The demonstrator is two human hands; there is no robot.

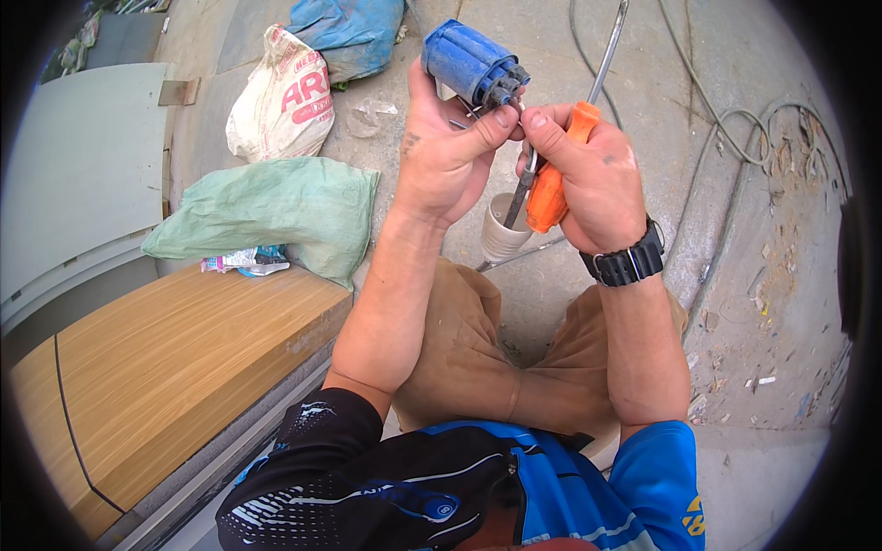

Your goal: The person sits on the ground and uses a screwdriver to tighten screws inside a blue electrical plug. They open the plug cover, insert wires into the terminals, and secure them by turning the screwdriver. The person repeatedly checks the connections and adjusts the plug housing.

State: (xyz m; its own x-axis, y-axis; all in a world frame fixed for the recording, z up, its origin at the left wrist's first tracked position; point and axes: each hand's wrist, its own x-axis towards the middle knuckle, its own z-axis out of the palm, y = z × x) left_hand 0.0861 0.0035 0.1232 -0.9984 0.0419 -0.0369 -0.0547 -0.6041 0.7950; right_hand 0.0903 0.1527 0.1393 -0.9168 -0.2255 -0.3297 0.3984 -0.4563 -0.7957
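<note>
Shirt: blk + blue short-sleeved top point(367, 477) w/ white marks, nearest the cam.
Trousers: brown pair point(469, 367), knees bent & apart.
Wood: wood-grain panel point(211, 340) along the person's L side, dark strap line across its near end.
Watch: blk wristwatch point(629, 266) on R wrist.
R hand: R hand point(602, 184) has an orange handle point(548, 197) held agst the palm, lower fingers curled; thumb + forefinger pinch tog. at the cyl.'s studded end, exact bit too small to tell.
L hand: L hand point(450, 165) grips the blue cylinder point(469, 64) from below; fingers wrap its far side, mostly hidden, thumb pressed in by the studs, tip close to R thumb.
Cyl.: ribbed, scuffed, up in front of the body, tilted, dark studs point(505, 87) facing down-R; thin metal bits show under it.
Cup: off-white cup point(505, 241) below the hands, btwn & beyond the knees; dark bar point(516, 204) slants into it.
Rod: shiny metal rod point(610, 50) runs up & away past R hand; can't tell if it's 1 pc w/ the bar.
Green sack: green sack point(266, 207) slumped at panel's far end, printed packets point(248, 261) poking out beneath.
Floor, R: grey concrete point(671, 138) w/ looped cable point(768, 138), dirt & scraps.
Floor, far L: clear plastic scrap point(367, 118) beside a white sack point(276, 101) w/ red print; blue sack point(354, 37) just behind.
Far L edge: pale panel point(83, 184), bent by the lens.
</note>
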